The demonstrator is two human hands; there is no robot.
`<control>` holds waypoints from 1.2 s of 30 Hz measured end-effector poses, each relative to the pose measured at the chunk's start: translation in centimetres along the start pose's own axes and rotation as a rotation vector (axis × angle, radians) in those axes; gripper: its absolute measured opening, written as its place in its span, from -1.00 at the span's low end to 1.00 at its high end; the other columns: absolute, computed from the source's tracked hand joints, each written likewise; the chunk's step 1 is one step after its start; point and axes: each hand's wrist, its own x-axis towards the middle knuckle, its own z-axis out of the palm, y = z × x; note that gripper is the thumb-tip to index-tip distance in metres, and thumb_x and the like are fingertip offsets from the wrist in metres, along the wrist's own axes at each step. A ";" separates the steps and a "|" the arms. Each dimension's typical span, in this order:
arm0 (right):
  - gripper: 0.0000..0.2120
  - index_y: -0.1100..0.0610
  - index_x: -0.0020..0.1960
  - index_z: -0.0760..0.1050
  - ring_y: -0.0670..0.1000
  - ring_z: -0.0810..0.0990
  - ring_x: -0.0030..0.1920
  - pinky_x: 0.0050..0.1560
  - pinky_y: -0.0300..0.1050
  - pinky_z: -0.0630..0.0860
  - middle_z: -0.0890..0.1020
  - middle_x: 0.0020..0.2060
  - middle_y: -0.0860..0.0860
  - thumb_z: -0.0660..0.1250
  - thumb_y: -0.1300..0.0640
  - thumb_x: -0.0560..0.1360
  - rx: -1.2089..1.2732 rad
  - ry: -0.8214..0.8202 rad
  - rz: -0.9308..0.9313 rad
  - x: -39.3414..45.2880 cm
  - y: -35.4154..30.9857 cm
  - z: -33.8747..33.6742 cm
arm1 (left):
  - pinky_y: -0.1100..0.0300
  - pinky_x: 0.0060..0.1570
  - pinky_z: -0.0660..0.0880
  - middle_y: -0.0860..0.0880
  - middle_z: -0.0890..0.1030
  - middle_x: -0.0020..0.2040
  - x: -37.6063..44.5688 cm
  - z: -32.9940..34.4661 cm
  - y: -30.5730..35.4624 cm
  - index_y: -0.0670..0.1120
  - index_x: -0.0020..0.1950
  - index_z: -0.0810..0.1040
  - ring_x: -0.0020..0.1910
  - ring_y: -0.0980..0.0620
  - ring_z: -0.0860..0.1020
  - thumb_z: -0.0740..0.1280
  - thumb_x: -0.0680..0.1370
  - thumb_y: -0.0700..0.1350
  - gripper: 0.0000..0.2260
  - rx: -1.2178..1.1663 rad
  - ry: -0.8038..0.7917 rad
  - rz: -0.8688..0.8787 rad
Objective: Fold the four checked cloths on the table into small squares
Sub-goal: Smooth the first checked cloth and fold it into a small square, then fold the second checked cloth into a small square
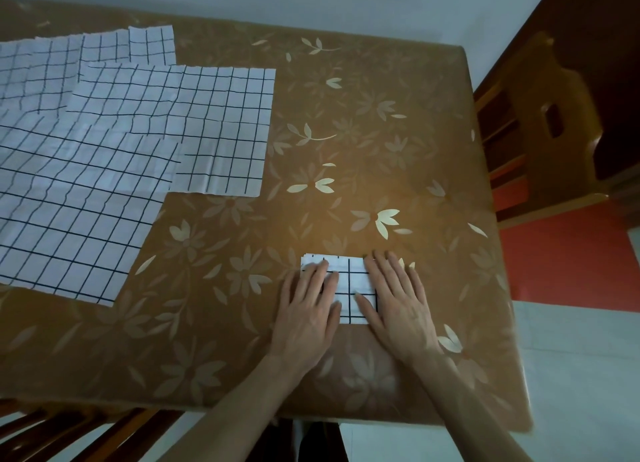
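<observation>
A small folded checked cloth (348,281), white with dark grid lines, lies near the table's front right. My left hand (308,309) rests flat on its left part, fingers spread. My right hand (398,302) lies flat on its right part, fingers spread too. Neither hand grips anything. Three unfolded checked cloths overlap at the left: the nearest one (76,219), a middle one (221,129), and a far one (86,56) reaching out of frame.
The table (346,132) has a brown cover with a pale flower print. A wooden chair (540,125) stands past the right edge, over a red floor. Wooden chair slats (69,434) show at the lower left, below the table's front edge.
</observation>
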 end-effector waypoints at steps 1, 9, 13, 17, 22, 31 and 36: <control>-0.37 0.03 0.68 0.06 -0.01 -0.01 0.67 0.64 0.14 0.02 0.15 0.66 -0.04 0.00 -0.25 0.71 0.017 0.002 -0.004 0.0 -0.2 0.1 | -0.17 0.51 0.27 -0.09 0.32 0.59 -0.1 0.0 -0.2 -0.06 0.55 0.37 0.58 -0.08 0.26 0.02 0.73 0.10 -0.55 -0.001 0.000 -0.010; -0.38 0.03 0.66 0.15 0.07 0.11 0.65 0.61 0.18 0.14 0.25 0.63 0.01 -0.02 -0.25 0.70 0.008 -0.013 -0.028 0.2 -0.6 0.8 | -0.10 0.52 0.27 -0.08 0.30 0.59 0.0 -0.3 -0.8 -0.05 0.55 0.34 0.58 -0.07 0.24 0.05 0.73 0.08 -0.57 -0.024 -0.027 -0.018; -0.38 -0.01 0.68 0.08 0.02 -0.04 0.67 0.63 0.18 0.05 0.15 0.66 -0.03 -0.06 -0.27 0.71 0.042 -0.009 -0.033 0.3 -1.0 -0.5 | -0.08 0.53 0.26 -0.05 0.30 0.60 0.0 -1.6 -0.4 -0.04 0.56 0.34 0.59 -0.04 0.23 0.07 0.73 0.11 -0.56 -0.065 -0.021 -0.032; -0.40 -0.02 0.68 0.06 -0.07 -0.11 0.67 0.66 0.06 -0.10 0.09 0.67 -0.08 -0.08 -0.26 0.72 0.090 0.024 -0.019 0.5 -1.9 -3.0 | 0.00 0.60 0.06 -0.03 0.22 0.64 -0.5 -4.1 0.2 -0.02 0.63 0.24 0.62 0.00 0.13 0.00 0.73 0.16 -0.50 -0.064 -0.024 -0.041; -0.39 0.03 0.69 0.04 -0.10 -0.11 0.66 0.66 0.06 -0.06 0.06 0.66 -0.10 -0.06 -0.23 0.73 0.131 0.024 -0.052 0.4 -4.8 -6.6 | 0.01 0.57 0.06 -0.01 0.25 0.63 -1.6 -9.0 -0.5 0.01 0.65 0.18 0.61 0.00 0.16 -0.04 0.72 0.19 -0.47 -0.061 -0.038 -0.124; -0.44 0.11 0.58 0.33 0.02 0.27 0.60 0.61 0.07 0.17 0.44 0.53 0.00 0.03 -0.20 0.72 0.126 0.199 -0.129 1.0 -14.6 -13.9 | -0.05 0.41 0.42 -0.04 0.52 0.42 -4.0 -21.4 -4.6 -0.08 0.53 0.38 0.47 -0.04 0.41 0.04 0.72 0.14 -0.53 -0.041 0.219 -0.185; -0.45 0.14 0.49 0.45 0.08 0.44 0.50 0.55 0.13 0.29 0.58 0.39 0.05 0.10 -0.20 0.70 0.092 0.303 -0.117 1.7 -20.4 -16.1 | 0.03 0.43 0.39 -0.02 0.56 0.34 -6.2 -26.2 -9.7 -0.07 0.47 0.40 0.38 -0.02 0.47 0.18 0.71 0.05 -0.63 -0.014 0.344 -0.150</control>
